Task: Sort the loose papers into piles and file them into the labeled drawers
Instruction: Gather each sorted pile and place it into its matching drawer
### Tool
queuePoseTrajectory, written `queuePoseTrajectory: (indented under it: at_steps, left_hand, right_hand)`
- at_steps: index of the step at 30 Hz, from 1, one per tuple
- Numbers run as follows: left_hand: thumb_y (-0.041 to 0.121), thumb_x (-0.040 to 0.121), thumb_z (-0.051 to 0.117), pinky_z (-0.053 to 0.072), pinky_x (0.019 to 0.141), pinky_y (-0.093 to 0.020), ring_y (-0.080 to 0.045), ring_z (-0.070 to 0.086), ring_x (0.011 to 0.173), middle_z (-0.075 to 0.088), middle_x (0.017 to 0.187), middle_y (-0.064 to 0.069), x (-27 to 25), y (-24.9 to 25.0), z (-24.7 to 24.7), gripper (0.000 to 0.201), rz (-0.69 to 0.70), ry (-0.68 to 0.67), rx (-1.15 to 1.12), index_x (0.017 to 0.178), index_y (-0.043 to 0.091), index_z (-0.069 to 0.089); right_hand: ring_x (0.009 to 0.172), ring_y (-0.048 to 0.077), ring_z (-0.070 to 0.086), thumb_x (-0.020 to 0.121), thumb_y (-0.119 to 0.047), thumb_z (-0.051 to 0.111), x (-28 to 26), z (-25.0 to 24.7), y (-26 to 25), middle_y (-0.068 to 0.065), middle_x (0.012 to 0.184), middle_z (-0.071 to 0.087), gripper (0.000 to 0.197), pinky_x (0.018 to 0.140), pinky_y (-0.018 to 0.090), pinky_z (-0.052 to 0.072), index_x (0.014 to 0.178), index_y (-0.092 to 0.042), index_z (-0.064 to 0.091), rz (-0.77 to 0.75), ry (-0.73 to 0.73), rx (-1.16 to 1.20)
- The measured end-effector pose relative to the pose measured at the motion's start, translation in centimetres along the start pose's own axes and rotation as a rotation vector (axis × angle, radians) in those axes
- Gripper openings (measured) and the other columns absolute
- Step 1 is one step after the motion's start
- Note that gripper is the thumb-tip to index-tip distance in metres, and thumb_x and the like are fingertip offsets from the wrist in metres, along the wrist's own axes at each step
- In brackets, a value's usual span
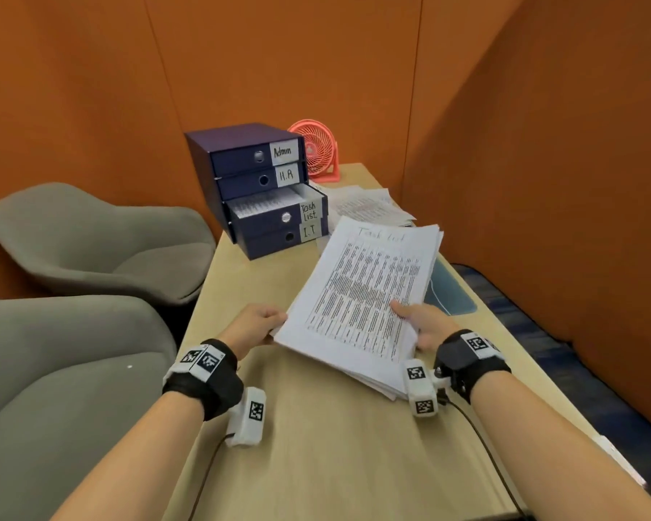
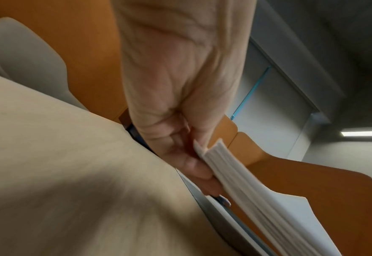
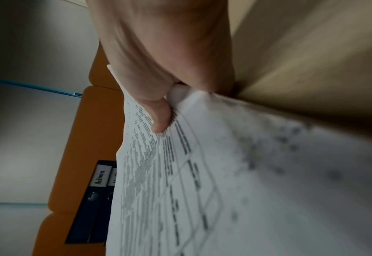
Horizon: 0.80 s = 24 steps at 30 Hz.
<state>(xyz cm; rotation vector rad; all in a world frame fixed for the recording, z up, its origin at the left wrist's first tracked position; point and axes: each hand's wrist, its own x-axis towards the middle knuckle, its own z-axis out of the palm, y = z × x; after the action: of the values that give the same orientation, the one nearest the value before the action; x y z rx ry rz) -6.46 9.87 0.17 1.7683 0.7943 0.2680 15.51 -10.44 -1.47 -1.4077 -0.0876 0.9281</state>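
Observation:
Both hands hold a thick stack of printed papers (image 1: pixel 365 295) headed "Task List" above the desk. My left hand (image 1: pixel 258 325) grips its near left corner, fingers curled under the stack's edge (image 2: pixel 226 166). My right hand (image 1: pixel 421 325) pinches the near right side, thumb on the top sheet (image 3: pixel 202 173). The dark blue drawer unit (image 1: pixel 256 186) stands at the desk's far left, with labels Admin, H.R, Task List and I.T. The Task List drawer (image 1: pixel 279 210) is pulled out with printed sheets inside; the other three are closed.
More loose papers (image 1: pixel 369 206) lie behind the stack near the wall. A pink desk fan (image 1: pixel 316 150) stands beside the drawer unit. A blue pad (image 1: pixel 451 291) lies at the desk's right. Two grey chairs (image 1: pixel 91 250) stand to the left. Orange partitions enclose the wooden desk (image 1: pixel 316 445).

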Motion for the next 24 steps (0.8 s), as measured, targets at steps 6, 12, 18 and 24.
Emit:
queuePoseTrajectory:
  at_steps: [6, 12, 18, 24]
  left_hand:
    - [0.005, 0.087, 0.059, 0.050, 0.051, -0.021, -0.018, 0.059, 0.062, 0.061, 0.072, -0.007, 0.8, 0.1, 0.5, 0.023, 0.056, 0.108, 0.531, 0.065, 0.007, 0.062]
    - [0.012, 0.089, 0.044, 0.037, 0.058, -0.029, -0.024, 0.053, 0.071, 0.054, 0.075, -0.003, -0.3, 3.6, 2.4, 0.014, 0.242, 0.213, 1.064, 0.076, 0.016, 0.047]
    - [0.008, 0.094, 0.040, 0.027, 0.054, -0.032, -0.025, 0.042, 0.063, 0.031, 0.060, 0.002, -1.7, 7.4, 2.7, 0.017, 0.449, 0.344, 1.221, 0.079, 0.014, 0.037]
    - [0.003, 0.095, 0.041, 0.031, 0.050, -0.035, -0.034, 0.055, 0.062, 0.047, 0.065, -0.011, -1.3, 9.4, 1.9, 0.015, 0.525, 0.434, 1.101, 0.081, 0.008, 0.039]
  right_hand:
    - [0.095, 0.035, 0.067, 0.097, 0.000, 0.055, 0.3, 0.2, 0.2, 0.020, 0.122, 0.066, 0.035, 0.059, 0.044, 0.061, 0.132, -0.003, 0.055, 0.039, -0.023, -0.026]
    - [0.120, 0.042, 0.058, 0.095, 0.008, 0.054, 1.0, 0.5, 0.5, 0.025, 0.132, 0.059, 0.033, 0.096, 0.053, 0.050, 0.127, 0.002, 0.057, 0.033, -0.014, -0.082]
    - [0.117, 0.040, 0.061, 0.092, 0.008, 0.059, 1.5, 0.4, 0.6, 0.024, 0.128, 0.062, 0.013, 0.101, 0.056, 0.047, 0.091, -0.005, 0.063, 0.068, -0.006, -0.108]
    - [0.118, 0.042, 0.060, 0.090, 0.011, 0.059, 2.2, 0.3, 0.7, 0.024, 0.128, 0.062, 0.020, 0.101, 0.056, 0.047, 0.107, 0.000, 0.063, 0.048, -0.005, -0.058]
